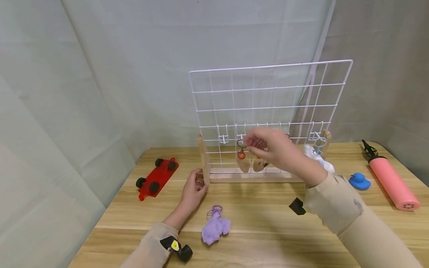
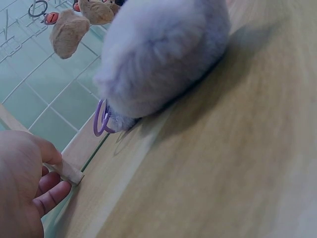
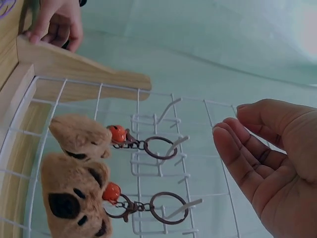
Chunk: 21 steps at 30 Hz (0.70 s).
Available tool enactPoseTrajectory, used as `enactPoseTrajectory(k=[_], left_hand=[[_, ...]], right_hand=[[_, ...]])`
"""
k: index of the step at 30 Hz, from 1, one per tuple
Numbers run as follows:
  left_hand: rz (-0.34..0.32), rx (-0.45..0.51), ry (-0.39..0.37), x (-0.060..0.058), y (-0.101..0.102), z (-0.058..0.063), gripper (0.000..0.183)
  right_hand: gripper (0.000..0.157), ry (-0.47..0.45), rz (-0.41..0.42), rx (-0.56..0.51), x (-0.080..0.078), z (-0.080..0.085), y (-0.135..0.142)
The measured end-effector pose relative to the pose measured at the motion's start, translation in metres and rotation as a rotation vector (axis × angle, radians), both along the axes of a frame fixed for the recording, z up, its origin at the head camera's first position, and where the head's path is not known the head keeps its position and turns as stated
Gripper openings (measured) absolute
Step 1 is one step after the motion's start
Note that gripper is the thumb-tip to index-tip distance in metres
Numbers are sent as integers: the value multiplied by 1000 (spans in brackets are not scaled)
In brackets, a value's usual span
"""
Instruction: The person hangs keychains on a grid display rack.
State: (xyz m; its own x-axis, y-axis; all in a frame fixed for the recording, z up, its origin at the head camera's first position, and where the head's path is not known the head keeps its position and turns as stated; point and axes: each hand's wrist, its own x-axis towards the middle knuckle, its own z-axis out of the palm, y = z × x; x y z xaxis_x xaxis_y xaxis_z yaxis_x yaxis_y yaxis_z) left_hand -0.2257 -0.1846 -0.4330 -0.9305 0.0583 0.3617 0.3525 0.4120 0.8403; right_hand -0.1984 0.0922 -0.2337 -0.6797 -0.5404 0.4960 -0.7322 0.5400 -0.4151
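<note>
My left hand (image 1: 193, 190) grips the left wooden side piece (image 1: 203, 158) of a white wire grid rack (image 1: 271, 88), thumb and fingers around its lower front end. My right hand (image 1: 273, 147) is raised before the grid, beside the ring of a brown plush keychain (image 1: 243, 163). In the right wrist view its fingers are loosely bent with nothing between them. That keychain, with an orange bell (image 3: 118, 133), hangs by its ring from a white hook (image 3: 178, 144). Beside it hangs a second brown plush keychain (image 3: 74, 201) with a dark nose, partly hidden by my right hand in the head view.
A purple plush keychain (image 1: 214, 227) lies on the wooden table in front of the rack. A white plush keychain (image 1: 323, 162) with a blue ring hangs at the rack's right end. Left is a red toy car (image 1: 161, 178); right are a blue rubber duck (image 1: 359, 181) and a pink pump (image 1: 393, 182).
</note>
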Motion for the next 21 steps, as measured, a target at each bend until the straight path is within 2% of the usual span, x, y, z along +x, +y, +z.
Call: enactPoseTrajectory(k=[5, 12, 17, 21], left_hand=[[8, -10, -6, 2, 2, 5, 52], [-15, -19, 11, 22, 9, 33, 46], [-16, -15, -3, 25, 10, 37, 46], [-24, -9, -3, 20, 8, 31, 47]], right_hand=[[14, 24, 32, -28, 5, -8, -1], [16, 9, 52, -45, 10, -25, -6], [14, 8, 71, -74, 12, -40, -13], [13, -28, 82, -83, 13, -49, -18]])
